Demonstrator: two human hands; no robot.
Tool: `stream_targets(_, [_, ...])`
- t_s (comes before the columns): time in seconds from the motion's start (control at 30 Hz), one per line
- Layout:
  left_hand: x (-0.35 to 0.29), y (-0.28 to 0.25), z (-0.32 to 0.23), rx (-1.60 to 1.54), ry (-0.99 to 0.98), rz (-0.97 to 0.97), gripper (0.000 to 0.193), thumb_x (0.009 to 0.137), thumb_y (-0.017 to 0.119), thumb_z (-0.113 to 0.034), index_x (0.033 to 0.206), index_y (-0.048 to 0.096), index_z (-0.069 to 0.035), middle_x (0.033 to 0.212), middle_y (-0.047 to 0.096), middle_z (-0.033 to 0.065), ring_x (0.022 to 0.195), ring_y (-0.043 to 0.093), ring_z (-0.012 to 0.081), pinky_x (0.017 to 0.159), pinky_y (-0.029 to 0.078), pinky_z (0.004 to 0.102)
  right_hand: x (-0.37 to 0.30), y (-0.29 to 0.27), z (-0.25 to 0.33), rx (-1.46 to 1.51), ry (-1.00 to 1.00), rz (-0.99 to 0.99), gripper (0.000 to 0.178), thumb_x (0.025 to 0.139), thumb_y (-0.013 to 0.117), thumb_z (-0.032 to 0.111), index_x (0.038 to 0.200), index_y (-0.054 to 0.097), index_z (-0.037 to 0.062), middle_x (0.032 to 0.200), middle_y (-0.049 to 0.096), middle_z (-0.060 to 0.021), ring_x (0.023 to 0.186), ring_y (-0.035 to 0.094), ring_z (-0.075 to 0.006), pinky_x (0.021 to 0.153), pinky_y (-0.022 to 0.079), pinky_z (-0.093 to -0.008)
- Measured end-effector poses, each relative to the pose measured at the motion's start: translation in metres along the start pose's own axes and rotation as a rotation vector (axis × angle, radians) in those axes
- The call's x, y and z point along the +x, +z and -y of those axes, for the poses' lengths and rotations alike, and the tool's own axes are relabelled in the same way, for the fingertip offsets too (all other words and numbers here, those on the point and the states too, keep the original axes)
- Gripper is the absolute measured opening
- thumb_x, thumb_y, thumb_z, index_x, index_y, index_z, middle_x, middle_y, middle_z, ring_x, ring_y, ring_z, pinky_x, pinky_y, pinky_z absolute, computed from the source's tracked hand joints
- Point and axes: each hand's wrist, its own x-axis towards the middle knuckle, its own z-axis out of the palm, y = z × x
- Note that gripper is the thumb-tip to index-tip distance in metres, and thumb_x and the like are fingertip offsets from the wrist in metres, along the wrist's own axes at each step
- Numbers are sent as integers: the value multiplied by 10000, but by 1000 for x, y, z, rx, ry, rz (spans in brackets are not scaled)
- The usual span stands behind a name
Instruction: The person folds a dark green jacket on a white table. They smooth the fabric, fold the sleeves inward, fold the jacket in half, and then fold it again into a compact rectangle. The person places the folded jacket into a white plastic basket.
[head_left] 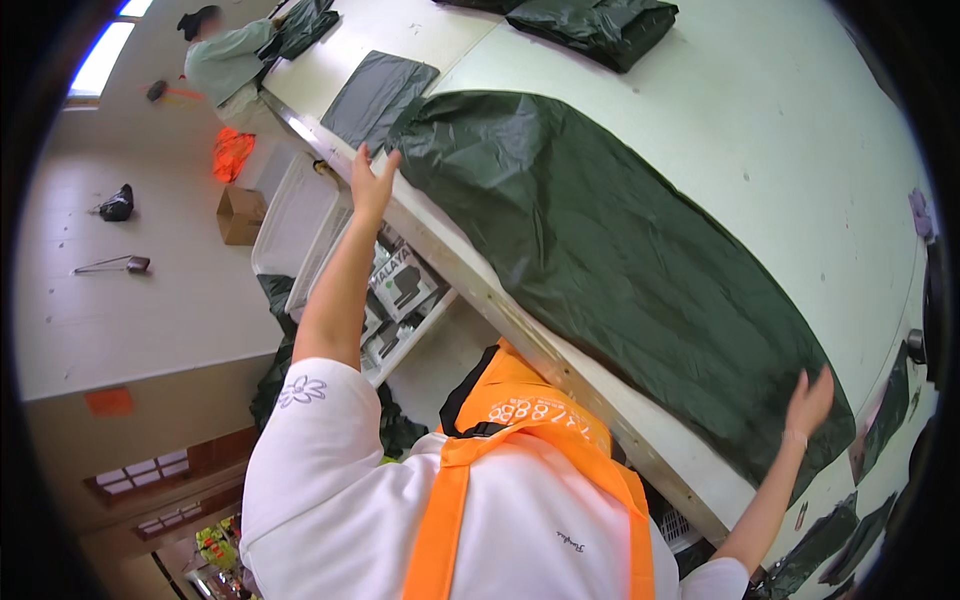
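A large dark green plastic sheet or bag [600,250] lies spread lengthwise along the white table, with creases toward its left end. My left hand [374,184] is at the table's near edge by the sheet's left end, thumb and fingers apart and holding nothing. Over the sheet's right end is my right hand [811,405], its fingers spread; whether it touches the plastic I cannot tell. A flat folded dark green piece [378,95] lies just beyond my left hand, close to the sheet's left corner.
Folded dark green bundles [600,28] rest at the table's far side. A white crate [295,225] and a shelf of boxes [403,283] sit beside and under the table edge. Another person [228,65] works at the far left. Dark green pieces [815,540] lie at right.
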Motion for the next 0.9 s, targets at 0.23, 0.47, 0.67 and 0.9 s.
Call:
stream_targets(0.23, [145,71,-16,-152,-104,762,805,716,702,-541,1285,489,-11,1249,530,177,1160,502,259,972,375,323,166,36,286,353,-168,495,275,870,562,299,1005,620,66,1100,578,-158,951,550,-334,843,423,-442])
stream_targets(0.47, [168,60,-36,-125,-112,1227,417,810,691,-344,967,589,29,952,592,44,847,550,104,718,427,239,194,22,333,692,8,1120,497,839,611,395,1162,553,22,1115,586,-143,1016,550,-241,888,426,-338])
stream_targets(0.67, [185,26,-56,-1119,-157,1772,1308,506,719,-737,1388,221,91,1361,398,225,1286,361,228,1050,294,361,212,-5,354,587,213,1507,394,801,691,315,1046,642,11,908,666,-39,802,575,-106,758,465,-273])
stream_targets(0.9, [205,58,5,-952,-466,2015,1264,535,722,-713,1342,261,144,1353,405,225,1270,386,256,1064,305,385,218,5,342,634,203,866,396,696,759,171,1033,609,26,823,648,-51,767,598,-151,716,476,-284])
